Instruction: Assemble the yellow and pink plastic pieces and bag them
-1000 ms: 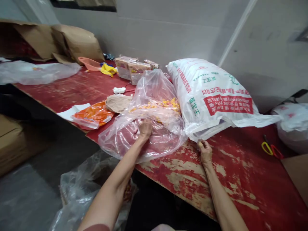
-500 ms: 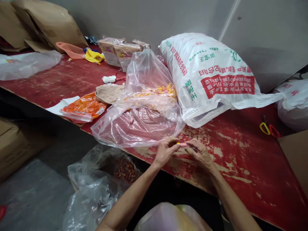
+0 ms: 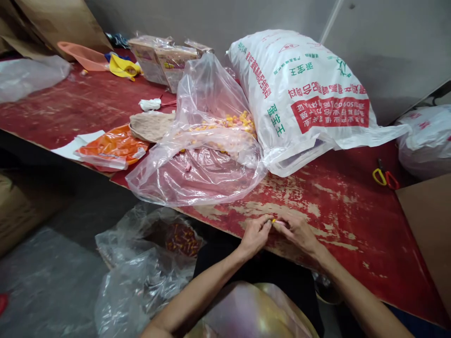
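Observation:
My left hand (image 3: 256,233) and my right hand (image 3: 299,231) meet at the near edge of the worn red table (image 3: 338,211). Both pinch a small pink and yellow piece (image 3: 276,221) between their fingertips. Just beyond them lies a large clear plastic bag (image 3: 204,155) with many small yellow and pink pieces (image 3: 232,123) heaped at its far end. A big white printed sack (image 3: 303,94) leans against that bag on the right.
An orange packet (image 3: 111,149) on white paper and a beige cloth (image 3: 150,126) lie left of the clear bag. Boxes (image 3: 158,58) stand at the back. Scissors (image 3: 384,177) lie at the right. Below the table edge a crumpled plastic bag (image 3: 148,263) holds reddish pieces.
My left hand came out of the clear bag and my right hand left the sack's edge. Both met at the table's near edge, pinching a small piece, and have moved slightly nearer.

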The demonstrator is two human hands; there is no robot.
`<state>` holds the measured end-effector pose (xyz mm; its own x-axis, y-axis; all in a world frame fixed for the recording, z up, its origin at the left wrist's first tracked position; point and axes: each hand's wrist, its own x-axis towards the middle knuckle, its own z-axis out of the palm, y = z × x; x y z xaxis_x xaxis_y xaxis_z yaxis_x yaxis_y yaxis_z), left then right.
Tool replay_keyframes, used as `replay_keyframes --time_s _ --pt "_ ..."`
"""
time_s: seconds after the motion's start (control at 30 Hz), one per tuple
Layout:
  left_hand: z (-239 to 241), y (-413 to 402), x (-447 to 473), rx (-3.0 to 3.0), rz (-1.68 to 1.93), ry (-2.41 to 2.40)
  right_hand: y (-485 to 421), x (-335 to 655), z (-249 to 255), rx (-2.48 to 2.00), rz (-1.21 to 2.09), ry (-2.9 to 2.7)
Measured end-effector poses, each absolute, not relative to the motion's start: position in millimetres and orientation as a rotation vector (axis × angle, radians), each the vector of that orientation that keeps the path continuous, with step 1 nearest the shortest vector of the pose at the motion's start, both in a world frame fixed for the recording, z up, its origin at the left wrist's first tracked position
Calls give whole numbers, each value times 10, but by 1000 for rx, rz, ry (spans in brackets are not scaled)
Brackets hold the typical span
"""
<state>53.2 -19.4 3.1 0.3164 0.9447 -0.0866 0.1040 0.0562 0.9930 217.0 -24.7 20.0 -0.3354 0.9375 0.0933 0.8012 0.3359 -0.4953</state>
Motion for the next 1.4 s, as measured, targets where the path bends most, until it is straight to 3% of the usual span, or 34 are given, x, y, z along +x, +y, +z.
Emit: replay_keyframes --time_s 0.23,0.57,0.7,0.83,1.1,1.17,1.4 --pt "-13 38 395 591 1052 873 -235 2641 410 -2311 315 -2704" --pt "67 215 194 346 1080 818 -283 2659 165 -2376 289 -2472" --pt "88 51 213 645 1029 928 -284 2695 170 -2199 371 -2357" --pt "93 -184 155 922 797 1038 -388 2370 171 -1692 571 -2231" --pt "189 -446 -405 861 840 1187 -384 1474 197 -1047 946 -2095" --pt "192 -503 -708 843 886 1363 -120 1602 176 -1100 871 -2039" --pt "16 -658 -1559 924 997 1930 1332 2601 -74 -1892 92 -1607"
